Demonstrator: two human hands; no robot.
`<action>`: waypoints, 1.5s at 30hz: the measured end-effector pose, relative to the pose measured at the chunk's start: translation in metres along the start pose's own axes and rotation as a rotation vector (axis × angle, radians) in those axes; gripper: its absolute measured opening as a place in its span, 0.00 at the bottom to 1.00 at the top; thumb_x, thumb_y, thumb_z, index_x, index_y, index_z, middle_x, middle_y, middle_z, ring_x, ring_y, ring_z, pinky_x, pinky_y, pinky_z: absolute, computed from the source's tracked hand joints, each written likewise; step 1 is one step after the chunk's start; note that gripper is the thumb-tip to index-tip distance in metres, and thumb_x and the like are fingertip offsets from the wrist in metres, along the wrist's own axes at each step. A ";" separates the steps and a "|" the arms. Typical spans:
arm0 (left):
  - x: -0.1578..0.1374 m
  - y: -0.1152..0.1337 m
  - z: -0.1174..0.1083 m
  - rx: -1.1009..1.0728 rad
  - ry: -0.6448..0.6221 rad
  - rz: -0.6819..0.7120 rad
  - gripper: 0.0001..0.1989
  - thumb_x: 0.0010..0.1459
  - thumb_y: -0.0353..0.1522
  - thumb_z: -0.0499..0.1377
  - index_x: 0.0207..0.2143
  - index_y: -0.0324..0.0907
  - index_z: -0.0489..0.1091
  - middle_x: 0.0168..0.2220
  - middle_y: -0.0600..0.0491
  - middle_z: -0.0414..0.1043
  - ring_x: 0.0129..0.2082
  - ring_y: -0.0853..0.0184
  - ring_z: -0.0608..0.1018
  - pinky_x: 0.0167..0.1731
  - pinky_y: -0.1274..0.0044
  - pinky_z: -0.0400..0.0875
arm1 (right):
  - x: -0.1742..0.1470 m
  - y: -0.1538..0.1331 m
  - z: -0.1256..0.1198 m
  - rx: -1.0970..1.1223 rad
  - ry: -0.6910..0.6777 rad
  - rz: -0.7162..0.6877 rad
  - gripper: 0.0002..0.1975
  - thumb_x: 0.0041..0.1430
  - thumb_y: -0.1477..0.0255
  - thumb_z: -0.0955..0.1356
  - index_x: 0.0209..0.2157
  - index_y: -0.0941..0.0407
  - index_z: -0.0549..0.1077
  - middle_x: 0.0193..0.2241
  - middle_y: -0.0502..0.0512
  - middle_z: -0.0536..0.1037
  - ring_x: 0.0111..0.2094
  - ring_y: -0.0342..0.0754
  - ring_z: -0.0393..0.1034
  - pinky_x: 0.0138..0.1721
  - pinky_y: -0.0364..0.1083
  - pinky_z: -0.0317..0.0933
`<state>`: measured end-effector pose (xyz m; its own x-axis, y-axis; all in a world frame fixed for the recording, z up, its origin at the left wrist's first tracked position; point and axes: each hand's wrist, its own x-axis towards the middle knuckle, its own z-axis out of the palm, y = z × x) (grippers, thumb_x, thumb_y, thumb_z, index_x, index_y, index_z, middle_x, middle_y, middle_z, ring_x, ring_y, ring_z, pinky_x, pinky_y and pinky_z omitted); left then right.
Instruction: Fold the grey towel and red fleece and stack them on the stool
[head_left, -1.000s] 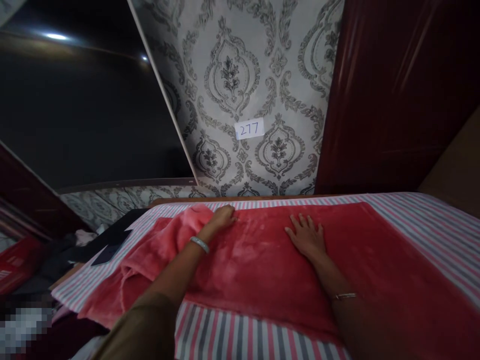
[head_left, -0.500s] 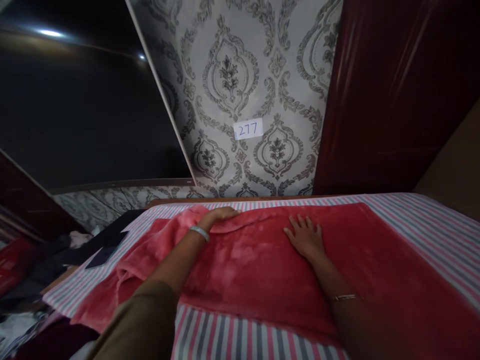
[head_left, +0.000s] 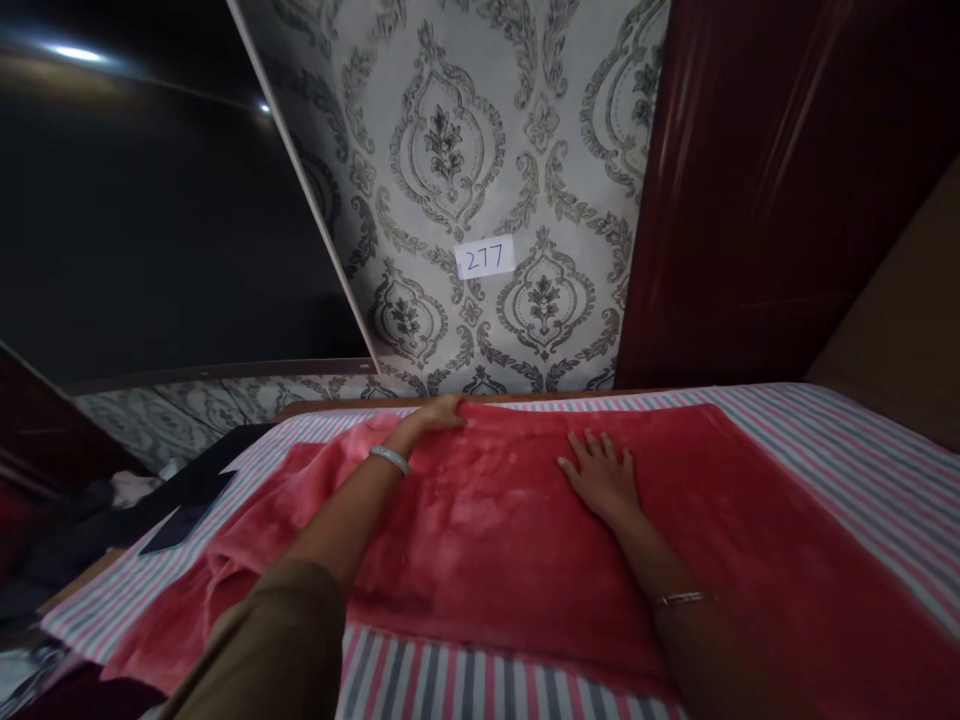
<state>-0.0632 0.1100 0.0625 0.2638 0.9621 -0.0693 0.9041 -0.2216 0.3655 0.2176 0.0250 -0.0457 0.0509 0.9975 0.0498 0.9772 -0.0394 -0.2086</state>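
Observation:
A red plush blanket [head_left: 480,540] lies across the striped sheet, smooth in the middle and bunched into folds at the left. At its far edge my left hand [head_left: 441,413], wearing a silver bracelet [head_left: 390,459], is closed on the fabric; its fingertips are partly hidden. Flat on the blanket to the right rests my right hand [head_left: 604,478], fingers spread and holding nothing. A thin bracelet [head_left: 681,599] circles that wrist.
The striped sheet [head_left: 840,450] covers the surface beneath. A dark flat object [head_left: 176,528] lies at its left edge, near piled clothes. Behind are a large TV screen [head_left: 165,220], patterned wallpaper with a paper label [head_left: 484,257] and a dark red panel [head_left: 735,200].
My left hand has pulled the blanket's far edge up and away, smoothing the loose fold that lay there. My right hand stays spread on the blanket. The view has shifted slightly right.

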 end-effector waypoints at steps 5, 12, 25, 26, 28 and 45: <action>0.002 -0.005 0.019 0.248 0.151 -0.064 0.22 0.59 0.25 0.52 0.55 0.40 0.69 0.57 0.42 0.68 0.61 0.52 0.67 0.62 0.64 0.58 | 0.000 0.000 -0.001 0.005 0.000 -0.009 0.31 0.69 0.57 0.54 0.69 0.53 0.56 0.71 0.59 0.51 0.70 0.60 0.41 0.66 0.64 0.37; -0.004 0.006 0.050 0.403 0.231 -0.193 0.23 0.60 0.27 0.51 0.59 0.34 0.66 0.60 0.34 0.64 0.63 0.48 0.64 0.63 0.54 0.52 | 0.002 0.001 0.001 0.013 -0.004 -0.013 0.31 0.69 0.56 0.54 0.69 0.52 0.56 0.71 0.59 0.51 0.70 0.60 0.41 0.66 0.65 0.37; -0.017 0.041 0.112 0.329 0.109 -0.048 0.33 0.67 0.49 0.44 0.70 0.47 0.50 0.72 0.47 0.45 0.71 0.51 0.49 0.67 0.53 0.43 | -0.002 0.000 -0.007 0.059 -0.021 0.000 0.31 0.69 0.57 0.55 0.69 0.52 0.55 0.71 0.59 0.51 0.71 0.60 0.40 0.66 0.63 0.35; -0.017 0.040 0.112 0.328 0.112 -0.048 0.33 0.67 0.49 0.44 0.70 0.47 0.50 0.72 0.47 0.45 0.71 0.51 0.49 0.67 0.52 0.43 | -0.002 0.000 -0.007 0.068 -0.022 0.001 0.31 0.69 0.56 0.55 0.69 0.52 0.55 0.71 0.59 0.51 0.71 0.60 0.40 0.66 0.63 0.35; -0.015 0.040 0.111 0.324 0.118 -0.050 0.33 0.67 0.49 0.43 0.70 0.47 0.50 0.72 0.47 0.45 0.71 0.51 0.49 0.67 0.52 0.43 | -0.001 0.001 -0.006 0.086 -0.021 -0.001 0.31 0.69 0.56 0.55 0.69 0.52 0.55 0.71 0.59 0.51 0.71 0.60 0.39 0.66 0.64 0.34; -0.011 0.041 0.111 0.403 0.136 -0.053 0.32 0.68 0.47 0.42 0.70 0.46 0.49 0.72 0.46 0.45 0.71 0.54 0.51 0.66 0.53 0.45 | -0.001 0.010 -0.038 0.247 -0.031 -0.055 0.28 0.68 0.61 0.60 0.66 0.54 0.61 0.67 0.59 0.62 0.67 0.55 0.54 0.65 0.55 0.47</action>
<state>0.0082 0.0728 -0.0245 0.1913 0.9800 0.0551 0.9814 -0.1899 -0.0296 0.2350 0.0213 -0.0107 -0.0112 0.9992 0.0384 0.8980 0.0270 -0.4391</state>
